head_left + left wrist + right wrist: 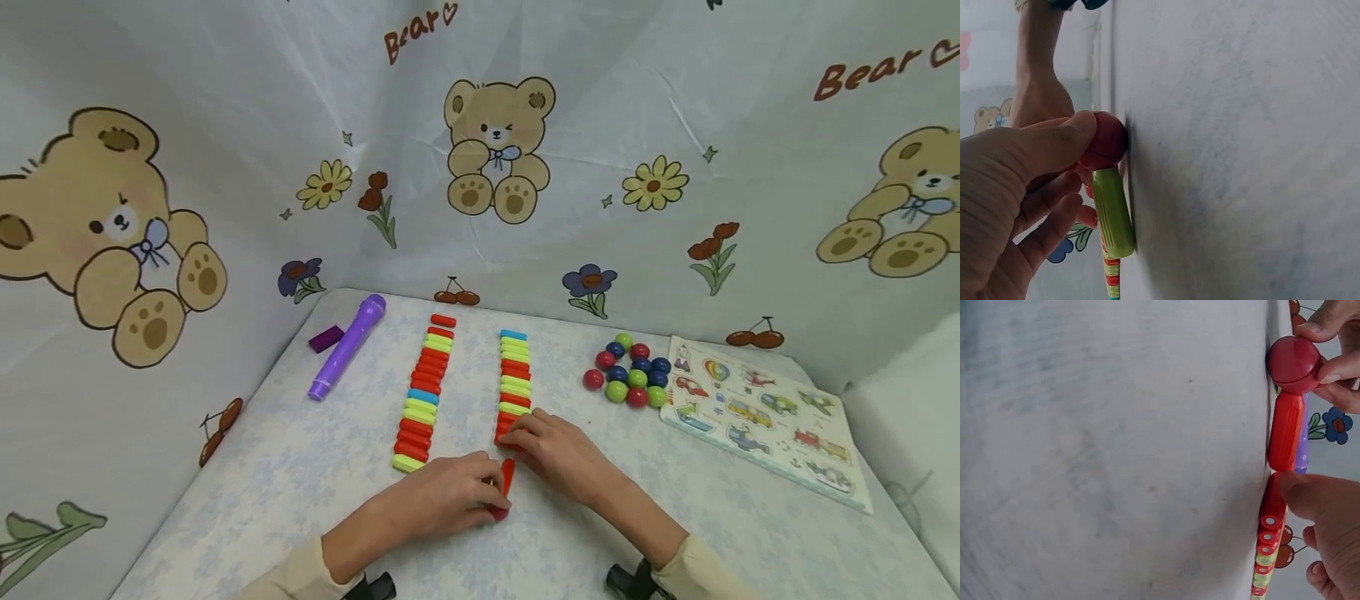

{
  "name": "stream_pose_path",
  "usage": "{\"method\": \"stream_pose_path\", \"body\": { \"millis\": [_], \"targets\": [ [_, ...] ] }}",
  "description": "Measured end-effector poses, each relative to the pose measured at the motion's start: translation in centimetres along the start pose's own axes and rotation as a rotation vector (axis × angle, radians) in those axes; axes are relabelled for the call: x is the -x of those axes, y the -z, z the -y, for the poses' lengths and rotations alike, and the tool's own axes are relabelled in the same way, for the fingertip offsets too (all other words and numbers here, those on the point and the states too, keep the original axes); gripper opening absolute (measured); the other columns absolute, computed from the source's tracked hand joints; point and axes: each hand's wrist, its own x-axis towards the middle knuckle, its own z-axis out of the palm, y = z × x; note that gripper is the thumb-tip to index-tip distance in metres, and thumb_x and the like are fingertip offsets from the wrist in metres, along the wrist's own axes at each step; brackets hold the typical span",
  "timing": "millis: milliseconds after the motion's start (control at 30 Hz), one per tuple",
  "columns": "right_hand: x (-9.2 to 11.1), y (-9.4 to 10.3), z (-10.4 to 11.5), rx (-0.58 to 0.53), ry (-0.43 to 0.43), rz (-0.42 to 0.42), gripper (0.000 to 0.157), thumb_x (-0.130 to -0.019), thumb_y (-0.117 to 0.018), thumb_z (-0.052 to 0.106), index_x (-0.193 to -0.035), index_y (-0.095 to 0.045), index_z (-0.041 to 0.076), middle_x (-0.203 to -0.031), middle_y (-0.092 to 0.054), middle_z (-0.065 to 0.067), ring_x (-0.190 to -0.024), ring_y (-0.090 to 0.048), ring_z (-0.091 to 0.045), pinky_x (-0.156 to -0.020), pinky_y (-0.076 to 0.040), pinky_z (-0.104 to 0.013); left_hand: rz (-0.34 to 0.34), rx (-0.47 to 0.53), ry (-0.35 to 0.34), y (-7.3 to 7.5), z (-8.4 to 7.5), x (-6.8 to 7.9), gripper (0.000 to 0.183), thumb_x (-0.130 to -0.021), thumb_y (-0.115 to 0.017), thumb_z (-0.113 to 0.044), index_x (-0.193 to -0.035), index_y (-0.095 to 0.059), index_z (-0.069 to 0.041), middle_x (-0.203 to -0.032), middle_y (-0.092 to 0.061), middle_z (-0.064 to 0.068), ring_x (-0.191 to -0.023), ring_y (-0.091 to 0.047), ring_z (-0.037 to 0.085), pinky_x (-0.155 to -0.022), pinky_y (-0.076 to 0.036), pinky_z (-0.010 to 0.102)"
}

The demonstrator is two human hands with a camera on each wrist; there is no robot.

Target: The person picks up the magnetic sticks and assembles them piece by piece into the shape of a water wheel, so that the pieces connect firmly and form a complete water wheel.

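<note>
On the pale table, two rows of bright sticks are laid. A purple wand and a dark block are set left, balls and a picture board right.

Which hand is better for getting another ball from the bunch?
Probably the right hand: it is nearer the bunch of balls, though it is touching a red stick. The left hand is farther away and already holds a dark red ball.

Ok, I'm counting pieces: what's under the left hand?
Under the left hand, a green stick touches the pinched red ball; whatever else the hand covers in the head view can't be seen.
</note>
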Motion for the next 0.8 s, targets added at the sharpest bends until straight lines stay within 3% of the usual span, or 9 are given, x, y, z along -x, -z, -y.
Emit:
{"method": "stream_pose_path", "body": {
  "millis": [200,433,567,800],
  "targets": [
    [0.5,-0.4,-0.1,-0.004,-0.088,-0.010,0.030,-0.092,-0.088,0.015,-0.121,-0.081,0.016,-0.112,-0.074,0.000,-0.105,-0.069,-0.017,-0.089,-0.063,-0.034,-0.011,-0.001,0.033,-0.4,-0.3,0.0,0.014,-0.097,-0.084,-0.025,-0.110,-0.083,-0.022,-0.105,-0.065,-0.011,-0.097,-0.058,0.000,-0.080,-0.042,0.001],
    [1.7,-0.1,-0.3,-0.033,-0.153,0.023,0.035,-0.088,-0.089,0.007,-0.120,-0.078,0.019,-0.110,-0.075,0.001,-0.102,-0.069,-0.016,-0.085,-0.064,-0.034,-0.024,0.014,0.116,-0.4,-0.7,0.1,0.015,-0.095,-0.085,-0.025,-0.109,-0.083,-0.019,-0.099,-0.062,-0.010,-0.088,-0.055,-0.001,-0.075,-0.043,0.005],
    [2.1,0.3,-0.4,-0.064,-0.123,0.045,0.031,-0.090,-0.088,0.006,-0.118,-0.079,0.016,-0.112,-0.074,0.001,-0.106,-0.069,-0.016,-0.087,-0.064,-0.034,-0.023,0.033,0.115,-0.2,-0.7,0.1,0.014,-0.095,-0.085,-0.024,-0.108,-0.084,-0.018,-0.100,-0.063,-0.010,-0.088,-0.055,-0.001,-0.076,-0.044,0.006],
    [2.6,1.3,-0.2,-0.220,-0.049,0.094,0.030,-0.091,-0.087,0.005,-0.116,-0.080,0.020,-0.116,-0.072,0.008,-0.110,-0.065,-0.011,-0.095,-0.061,-0.031,0.014,0.060,0.092,0.3,-0.5,-0.1,0.015,-0.094,-0.085,-0.018,-0.109,-0.084,-0.017,-0.105,-0.066,-0.008,-0.095,-0.061,0.001,-0.082,-0.049,0.008]
  ]
}}
